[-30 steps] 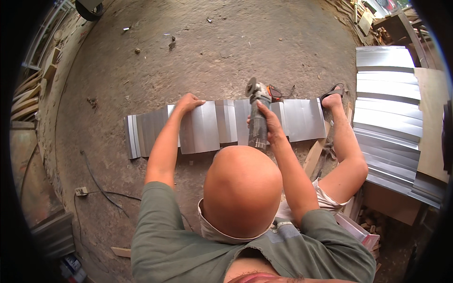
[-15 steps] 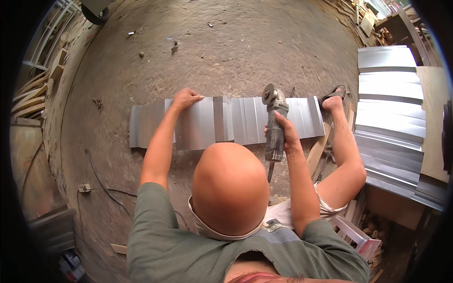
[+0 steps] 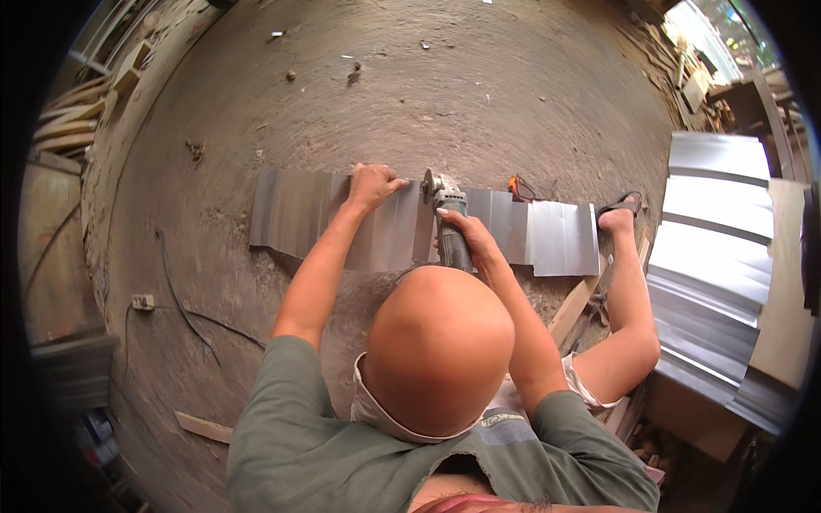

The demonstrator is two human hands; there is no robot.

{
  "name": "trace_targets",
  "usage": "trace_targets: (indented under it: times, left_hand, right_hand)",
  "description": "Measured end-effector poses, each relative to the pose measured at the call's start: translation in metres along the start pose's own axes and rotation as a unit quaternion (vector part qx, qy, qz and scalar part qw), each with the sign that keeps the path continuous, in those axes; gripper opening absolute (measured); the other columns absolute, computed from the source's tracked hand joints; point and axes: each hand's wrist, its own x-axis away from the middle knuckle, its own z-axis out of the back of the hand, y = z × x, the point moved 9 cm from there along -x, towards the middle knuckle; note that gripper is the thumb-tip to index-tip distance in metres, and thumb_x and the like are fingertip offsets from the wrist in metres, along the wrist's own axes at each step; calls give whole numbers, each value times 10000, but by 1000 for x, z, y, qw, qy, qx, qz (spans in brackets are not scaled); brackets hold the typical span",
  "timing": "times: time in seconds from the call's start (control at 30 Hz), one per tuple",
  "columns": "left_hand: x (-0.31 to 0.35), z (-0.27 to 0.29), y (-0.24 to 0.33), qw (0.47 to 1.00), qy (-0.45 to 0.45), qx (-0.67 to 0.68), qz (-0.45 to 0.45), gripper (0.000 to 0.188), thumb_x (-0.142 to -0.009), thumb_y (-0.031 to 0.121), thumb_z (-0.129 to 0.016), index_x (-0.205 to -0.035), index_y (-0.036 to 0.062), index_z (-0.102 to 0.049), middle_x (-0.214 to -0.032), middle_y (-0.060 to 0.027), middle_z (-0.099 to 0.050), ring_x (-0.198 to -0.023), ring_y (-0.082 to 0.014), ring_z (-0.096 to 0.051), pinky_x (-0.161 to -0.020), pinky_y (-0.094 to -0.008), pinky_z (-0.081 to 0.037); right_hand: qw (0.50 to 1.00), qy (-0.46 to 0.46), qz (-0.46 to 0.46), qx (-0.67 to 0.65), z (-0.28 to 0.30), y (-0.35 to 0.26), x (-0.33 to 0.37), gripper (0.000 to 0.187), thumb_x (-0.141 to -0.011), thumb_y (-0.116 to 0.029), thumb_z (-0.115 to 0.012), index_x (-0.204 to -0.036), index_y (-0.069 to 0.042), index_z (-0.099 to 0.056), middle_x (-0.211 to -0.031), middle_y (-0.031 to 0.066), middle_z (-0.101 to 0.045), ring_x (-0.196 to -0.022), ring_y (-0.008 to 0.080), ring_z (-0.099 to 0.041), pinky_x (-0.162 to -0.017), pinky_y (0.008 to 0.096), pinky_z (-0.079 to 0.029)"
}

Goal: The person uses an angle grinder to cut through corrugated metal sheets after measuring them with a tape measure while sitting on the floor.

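A long strip of ribbed sheet metal [image 3: 291, 209] lies crosswise on the ground in front of me. At its far edge my left hand [image 3: 374, 185] is closed, the fingers bent over the edge and the thumb pointing right. My right hand [image 3: 469, 232] is wrapped round the body of an angle grinder [image 3: 453, 244]. The grinder's disc [image 3: 427, 185] is up near the strip's far edge, a short way right of my left thumb. Whether the disc touches the metal, I cannot tell. Behind my bent knee [image 3: 440, 342], part of the strip's near edge is hidden.
An orange and black tape measure [image 3: 518, 189] rests by the strip's far edge. My sandalled foot [image 3: 619, 209] is at its right end. More ribbed sheets [image 3: 718, 205] are at the right. A wooden board [image 3: 575, 309] lies nearer me. Cables run from a socket box [image 3: 143, 302] at left.
The grinder has moved left and tilted, so its disc is now near my left hand. My left hand has shifted right along the far edge. The tape measure has come into sight.
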Motion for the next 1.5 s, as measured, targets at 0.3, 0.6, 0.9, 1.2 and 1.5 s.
trace_targets:
  times: [0.3,0.6,0.9,1.2,1.5]
  left_hand:
    - [11,5,7,997,63,17,-44,496,-881,534,-715,-653,94,-678,-644,-91,-649,-641,-295,-581,-850,-423,-362]
    - [11,3,3,999,28,22,-29,384,-881,506,-715,-823,139,-810,-789,-75,-747,-805,-263,-687,-886,-433,-369]
    - [13,4,4,998,33,40,-44,375,-881,480,-715,-797,123,-795,-726,-82,-710,-719,-268,-643,-874,-406,-369]
    - [15,9,2,996,42,50,-54,389,-877,497,-716,-782,126,-786,-707,-73,-697,-698,-261,-632,-861,-403,-371]
    - [6,-2,-19,1000,-27,10,12,391,-882,526,-712,-834,149,-805,-762,-77,-726,-792,-265,-679,-902,-424,-381]
  right_hand:
    - [999,0,-38,6,3,6,-9,494,-872,-454,-790,-1010,-1,-650,-782,128,-695,-643,220,-717,-571,342,-594]
    - [997,29,-67,6,-2,7,-1,486,-891,-451,-775,-1022,-7,-625,-805,140,-701,-667,231,-724,-582,353,-596]
    - [996,20,-88,-4,-3,8,-4,519,-888,-461,-777,-1075,-12,-593,-809,143,-698,-649,225,-719,-560,345,-593]
    - [995,26,-94,8,-3,6,-9,532,-882,-450,-781,-1100,-5,-587,-808,144,-699,-645,226,-721,-562,348,-596]
    - [991,31,-70,-113,6,-2,-1,532,-887,-427,-780,-1138,0,-586,-836,178,-705,-673,260,-731,-605,374,-630]
